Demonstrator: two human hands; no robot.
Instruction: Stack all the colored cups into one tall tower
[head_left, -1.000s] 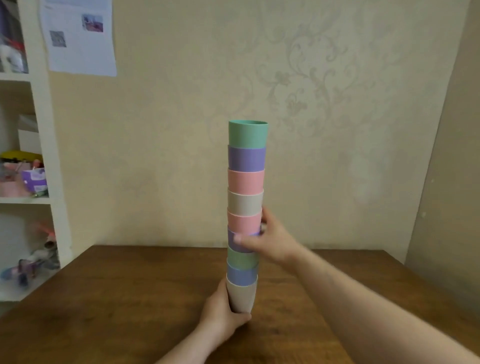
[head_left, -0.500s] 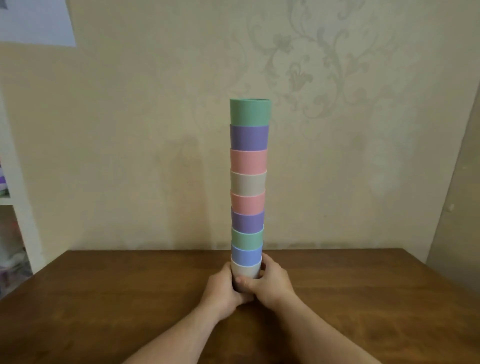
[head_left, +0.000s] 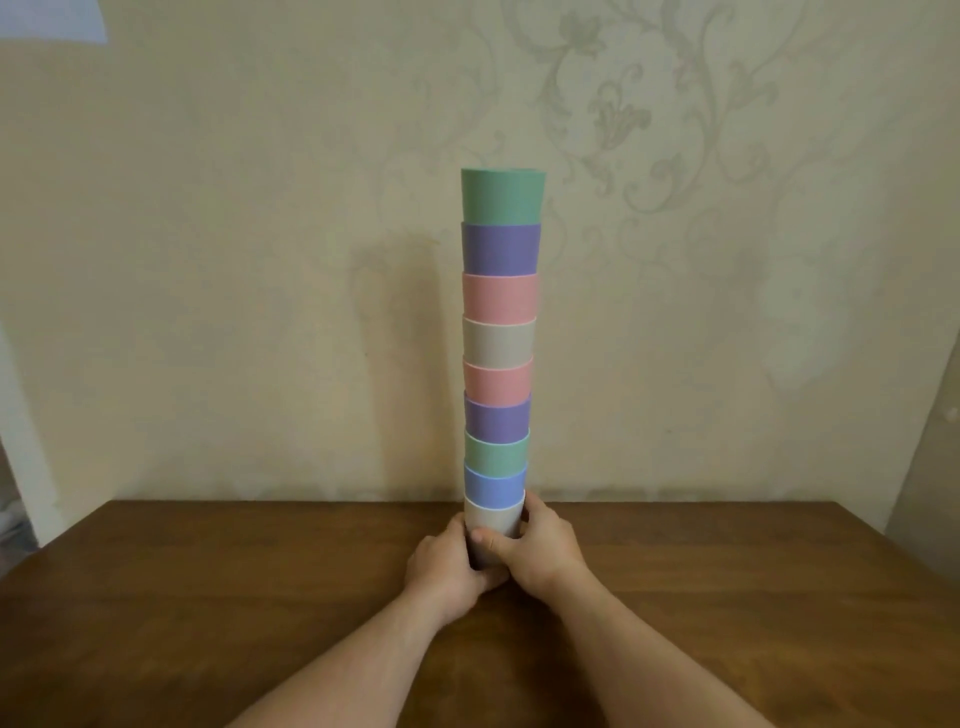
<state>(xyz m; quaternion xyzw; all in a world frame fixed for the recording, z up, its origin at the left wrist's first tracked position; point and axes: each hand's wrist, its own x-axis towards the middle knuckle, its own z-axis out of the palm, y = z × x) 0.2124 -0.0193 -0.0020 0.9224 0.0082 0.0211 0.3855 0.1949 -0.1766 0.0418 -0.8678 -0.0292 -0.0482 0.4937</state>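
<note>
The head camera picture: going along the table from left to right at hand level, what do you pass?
Bare wooden table → left hand → beige bottom cup of the tower, gripped from both sides → right hand → more bare table.

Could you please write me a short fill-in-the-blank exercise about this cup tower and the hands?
1. The top cup of the tower is ____.
2. Both the left hand and the right hand grip the ____ cup of the tower.
3. The tower stands on a wooden ____.
4. Directly under the top cup sits a ____ cup.

Missing words: green; bottom; table; purple
</note>
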